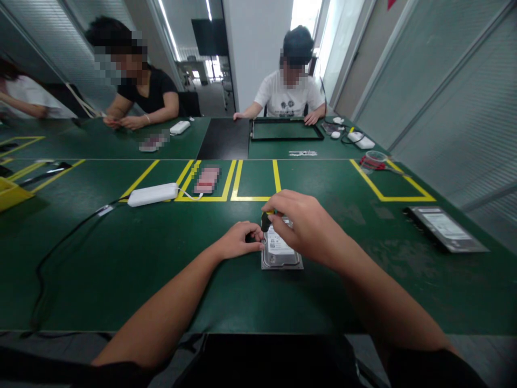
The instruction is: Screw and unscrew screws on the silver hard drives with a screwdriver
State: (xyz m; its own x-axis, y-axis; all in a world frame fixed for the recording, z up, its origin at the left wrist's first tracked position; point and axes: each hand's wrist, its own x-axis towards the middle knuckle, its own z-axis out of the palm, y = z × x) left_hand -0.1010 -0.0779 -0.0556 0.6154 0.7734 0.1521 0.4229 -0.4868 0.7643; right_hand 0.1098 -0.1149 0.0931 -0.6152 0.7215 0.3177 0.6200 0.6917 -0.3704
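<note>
A silver hard drive (278, 257) with a white label lies flat on the green table in front of me. My right hand (299, 223) is above it, fingers closed around the short black-and-yellow handle of a screwdriver (265, 221). The handle stands roughly upright over the drive's left edge; its tip is too small to make out. Against that same edge, my left hand (241, 240) rests on the table with curled fingers, thumb and fingertips gripping the drive's side near the screwdriver. Part of the drive's top is hidden beneath my right hand.
To the right lies another drive-like metal unit (446, 229). A white power bank (152, 194) is cabled to a phone (207, 179). Farther back are a clear cup (374, 160), a black panel (225, 138) and a black frame (287, 139) under a co-worker's hands. Other people sit opposite.
</note>
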